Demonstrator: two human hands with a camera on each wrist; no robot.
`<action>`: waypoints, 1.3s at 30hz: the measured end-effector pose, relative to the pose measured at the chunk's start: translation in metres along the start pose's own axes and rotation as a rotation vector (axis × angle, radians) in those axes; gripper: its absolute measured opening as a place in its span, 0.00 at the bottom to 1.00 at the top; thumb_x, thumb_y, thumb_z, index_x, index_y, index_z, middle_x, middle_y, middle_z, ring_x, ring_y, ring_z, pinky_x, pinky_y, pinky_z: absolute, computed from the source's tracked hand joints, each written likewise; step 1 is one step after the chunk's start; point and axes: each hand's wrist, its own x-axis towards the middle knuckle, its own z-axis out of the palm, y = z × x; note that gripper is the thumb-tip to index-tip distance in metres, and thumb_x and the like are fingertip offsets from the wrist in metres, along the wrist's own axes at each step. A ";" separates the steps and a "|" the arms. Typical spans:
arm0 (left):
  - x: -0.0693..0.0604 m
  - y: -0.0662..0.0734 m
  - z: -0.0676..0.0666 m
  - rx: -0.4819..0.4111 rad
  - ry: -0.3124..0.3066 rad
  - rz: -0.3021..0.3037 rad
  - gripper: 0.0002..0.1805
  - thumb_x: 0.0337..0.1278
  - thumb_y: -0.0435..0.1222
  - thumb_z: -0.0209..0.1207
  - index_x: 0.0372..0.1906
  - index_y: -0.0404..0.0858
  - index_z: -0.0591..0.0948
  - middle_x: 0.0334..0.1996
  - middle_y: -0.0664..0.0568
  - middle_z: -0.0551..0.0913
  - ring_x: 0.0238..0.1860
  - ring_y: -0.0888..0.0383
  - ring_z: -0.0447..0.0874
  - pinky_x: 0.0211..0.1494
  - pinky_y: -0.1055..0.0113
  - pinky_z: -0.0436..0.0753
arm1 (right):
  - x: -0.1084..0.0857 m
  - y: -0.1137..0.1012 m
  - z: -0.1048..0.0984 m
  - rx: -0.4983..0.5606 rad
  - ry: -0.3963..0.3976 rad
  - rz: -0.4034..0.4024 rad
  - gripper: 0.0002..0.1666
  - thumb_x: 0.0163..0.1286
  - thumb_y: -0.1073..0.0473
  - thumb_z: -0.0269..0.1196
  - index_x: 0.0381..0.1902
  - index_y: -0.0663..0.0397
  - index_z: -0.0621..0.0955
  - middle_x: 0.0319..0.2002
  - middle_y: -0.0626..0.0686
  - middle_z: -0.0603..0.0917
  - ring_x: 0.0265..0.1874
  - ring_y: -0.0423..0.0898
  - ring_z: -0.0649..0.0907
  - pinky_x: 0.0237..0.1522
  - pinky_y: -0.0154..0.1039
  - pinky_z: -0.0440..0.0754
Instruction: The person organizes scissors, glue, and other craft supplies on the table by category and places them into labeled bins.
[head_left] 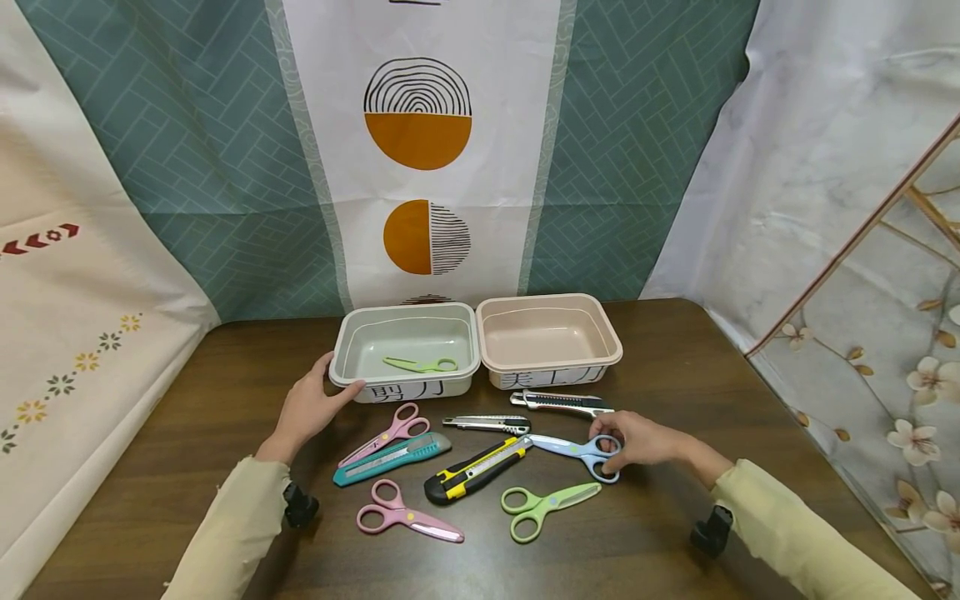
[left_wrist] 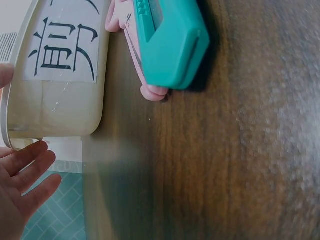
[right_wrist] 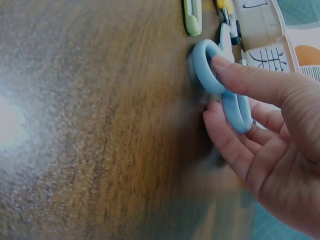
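My left hand (head_left: 312, 410) rests at the near left corner of the pale green bin (head_left: 465, 382), thumb on the front rim and fingers along the left side. In the left wrist view, the fingers of that hand (left_wrist: 30, 172) look extended and spread. Green scissors (head_left: 423, 365) lie inside this bin. My right hand (head_left: 637, 439) grips the handle loops of light blue scissors (head_left: 577, 450), whose blades point left over the table. The right wrist view has the thumb at one blue loop (right_wrist: 202, 67) and fingers behind the other.
A beige bin (head_left: 551, 367) adjoins the green one. On the table lie two pink scissors (head_left: 390, 433), green scissors (head_left: 547, 502), a teal cutter (head_left: 393, 458), a yellow-black cutter (head_left: 480, 471), a small cutter (head_left: 487, 424) and a black-silver cutter (head_left: 562, 403).
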 end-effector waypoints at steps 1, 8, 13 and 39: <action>0.000 0.000 0.000 0.000 0.000 0.000 0.46 0.51 0.59 0.56 0.66 0.33 0.56 0.57 0.34 0.69 0.54 0.39 0.70 0.51 0.42 0.68 | 0.000 0.001 -0.001 0.028 -0.011 -0.009 0.17 0.49 0.67 0.68 0.36 0.64 0.73 0.24 0.46 0.74 0.25 0.34 0.73 0.25 0.30 0.72; 0.000 0.001 0.001 -0.005 0.004 0.004 0.46 0.50 0.59 0.56 0.66 0.33 0.56 0.57 0.34 0.69 0.54 0.39 0.70 0.51 0.42 0.68 | -0.002 0.009 -0.004 0.231 -0.042 0.116 0.15 0.55 0.70 0.63 0.39 0.73 0.72 0.27 0.48 0.76 0.24 0.36 0.75 0.23 0.31 0.75; 0.000 0.001 0.000 -0.003 0.004 0.002 0.46 0.51 0.58 0.56 0.66 0.33 0.56 0.57 0.33 0.69 0.54 0.38 0.70 0.51 0.42 0.68 | -0.003 0.009 -0.005 0.264 0.003 0.165 0.15 0.57 0.71 0.61 0.42 0.75 0.73 0.28 0.50 0.77 0.24 0.37 0.77 0.25 0.33 0.77; 0.000 0.001 -0.002 0.005 -0.010 0.000 0.47 0.50 0.59 0.56 0.66 0.32 0.57 0.56 0.34 0.70 0.47 0.42 0.73 0.45 0.47 0.72 | 0.000 -0.009 -0.033 0.294 0.010 0.131 0.15 0.59 0.70 0.60 0.43 0.75 0.73 0.28 0.49 0.77 0.25 0.36 0.76 0.26 0.35 0.76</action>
